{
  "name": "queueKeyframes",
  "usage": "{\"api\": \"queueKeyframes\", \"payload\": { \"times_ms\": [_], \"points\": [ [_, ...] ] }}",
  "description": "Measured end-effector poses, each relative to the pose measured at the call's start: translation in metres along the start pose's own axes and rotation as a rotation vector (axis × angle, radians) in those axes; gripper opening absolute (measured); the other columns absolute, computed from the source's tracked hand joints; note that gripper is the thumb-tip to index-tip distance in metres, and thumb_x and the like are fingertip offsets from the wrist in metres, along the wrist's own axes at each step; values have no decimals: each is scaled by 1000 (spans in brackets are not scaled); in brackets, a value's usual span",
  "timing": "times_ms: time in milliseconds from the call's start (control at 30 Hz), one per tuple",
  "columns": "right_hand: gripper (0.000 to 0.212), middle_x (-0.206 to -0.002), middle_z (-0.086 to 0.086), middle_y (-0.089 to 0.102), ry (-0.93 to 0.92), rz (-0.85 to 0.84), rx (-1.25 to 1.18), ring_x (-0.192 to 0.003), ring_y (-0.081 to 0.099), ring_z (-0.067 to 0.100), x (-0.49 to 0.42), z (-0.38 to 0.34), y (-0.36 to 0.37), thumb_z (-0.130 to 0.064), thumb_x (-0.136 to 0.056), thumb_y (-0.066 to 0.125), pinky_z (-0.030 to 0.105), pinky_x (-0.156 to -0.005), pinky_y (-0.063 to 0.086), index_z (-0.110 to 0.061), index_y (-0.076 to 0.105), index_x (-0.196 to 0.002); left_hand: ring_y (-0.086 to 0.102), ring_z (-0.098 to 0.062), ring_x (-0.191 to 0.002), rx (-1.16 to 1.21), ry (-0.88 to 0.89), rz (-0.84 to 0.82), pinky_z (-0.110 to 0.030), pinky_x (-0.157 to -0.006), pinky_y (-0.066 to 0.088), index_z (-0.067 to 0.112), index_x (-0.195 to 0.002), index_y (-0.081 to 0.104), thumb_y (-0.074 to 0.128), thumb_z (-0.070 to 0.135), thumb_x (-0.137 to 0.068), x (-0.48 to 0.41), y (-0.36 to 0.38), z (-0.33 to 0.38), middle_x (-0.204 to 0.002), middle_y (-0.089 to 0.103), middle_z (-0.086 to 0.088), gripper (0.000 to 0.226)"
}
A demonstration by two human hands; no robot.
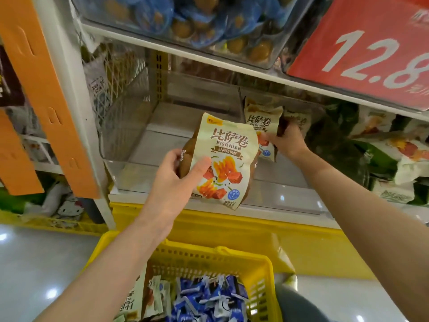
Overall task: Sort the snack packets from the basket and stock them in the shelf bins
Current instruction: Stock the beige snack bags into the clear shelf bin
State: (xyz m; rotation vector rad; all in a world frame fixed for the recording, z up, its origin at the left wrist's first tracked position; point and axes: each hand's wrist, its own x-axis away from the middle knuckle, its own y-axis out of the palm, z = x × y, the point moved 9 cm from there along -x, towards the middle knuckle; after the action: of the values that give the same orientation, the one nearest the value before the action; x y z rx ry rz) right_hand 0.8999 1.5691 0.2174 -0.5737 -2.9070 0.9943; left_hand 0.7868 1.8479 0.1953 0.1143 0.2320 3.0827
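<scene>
My left hand grips a cream and brown "Bisajuan" snack packet upright, just in front of the clear shelf bin. Inside that bin, at its right side, my right hand holds a second packet of the same kind upright against another one behind it. The rest of the bin shows bare floor. Below me stands the yellow basket with several blue packets and a few cream ones.
A bin of blue-wrapped snacks sits on the shelf above, beside a red price sign. Green and white packets fill the bin to the right. An orange upright and a white post stand at the left.
</scene>
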Motion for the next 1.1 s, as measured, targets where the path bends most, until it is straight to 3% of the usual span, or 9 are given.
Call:
{"api": "queueKeyframes", "payload": {
  "times_ms": [100, 267, 467, 600, 700, 800, 900, 1000, 1100],
  "points": [
    [55, -131, 11, 56, -10, -54, 96, -120, 53, 26, -24, 14, 15, -14, -83, 68, 31, -92, 43, -10, 42, -131, 67, 1, -83, 8, -10, 6, -11, -57, 51, 35, -103, 52, 63, 53, -56, -3, 0, -3, -99, 69, 13, 52],
    [57, -132, 13, 55, -11, 21, 342, -117, 54, 31, -41, 19, 10, -24, -84, 67, 39, -97, 44, -14, 41, -133, 66, 4, -79, 1, 5, 28, -11, -54, 50, 36, -97, 51, 64, 52, -55, -6, 2, -3, -94, 68, 16, 47],
    [50, -131, 16, 52, 61, 0, 337, -119, 50, 30, -34, 20, 15, -18, -89, 60, 24, -80, 34, -4, 38, -132, 65, 8, -76, -11, 42, -31, -8, -52, 47, 34, -95, 50, 64, 47, -61, -3, 18, -1, -82, 68, 21, 39],
    [51, -135, 20, 44, 112, -11, 361, -124, 43, 33, -6, 8, 4, -17, -94, 49, 31, -101, 36, 2, 30, -137, 65, 8, -78, -12, 61, -87, -9, -54, 48, 35, -95, 49, 64, 46, -63, 2, 29, -4, -90, 66, 20, 37],
    [52, -137, 18, 43, -85, 14, 282, -125, 44, 30, 38, -19, -9, -15, -92, 56, 40, -106, 38, 1, 30, -135, 65, 6, -82, -26, 67, -131, -12, -57, 50, 37, -96, 49, 63, 48, -62, 7, 33, -8, -94, 65, 20, 38],
    [38, -125, 2, 54, -258, 10, 63, -114, 52, 14, 94, -49, -26, -13, -96, 47, 28, -98, 43, -8, 36, -133, 66, 4, -81, -12, 67, -199, -13, -57, 50, 37, -97, 49, 64, 44, -65, 15, 39, -14, -94, 65, 17, 36],
    [33, -110, -13, 59, -259, -150, -69, -105, 56, 0, 139, -59, -32, -30, -100, 35, 21, -89, 46, -19, 42, -130, 66, 4, -80, -19, 75, -247, -12, -56, 50, 36, -98, 49, 65, 38, -70, 26, 45, -19, -94, 65, 16, 33],
    [51, -117, -12, 58, -265, -361, 198, -102, 57, 1, 177, -57, -26, -53, -85, 50, 24, -85, 51, -27, 47, -129, 65, 6, -80, -75, 148, -313, -11, -57, 49, 36, -99, 48, 65, 30, -77, 43, 53, -13, -87, 67, 21, 29],
    [78, -111, -12, 64, -382, -345, 456, -100, 61, 5, 203, -65, -38, -70, -59, 58, 34, -85, 53, -27, 54, -123, 63, 6, -86, -178, 271, -366, -13, -62, 51, 39, -101, 46, 66, 37, -70, 62, 60, 0, -92, 64, 23, 37]
  ]
}}
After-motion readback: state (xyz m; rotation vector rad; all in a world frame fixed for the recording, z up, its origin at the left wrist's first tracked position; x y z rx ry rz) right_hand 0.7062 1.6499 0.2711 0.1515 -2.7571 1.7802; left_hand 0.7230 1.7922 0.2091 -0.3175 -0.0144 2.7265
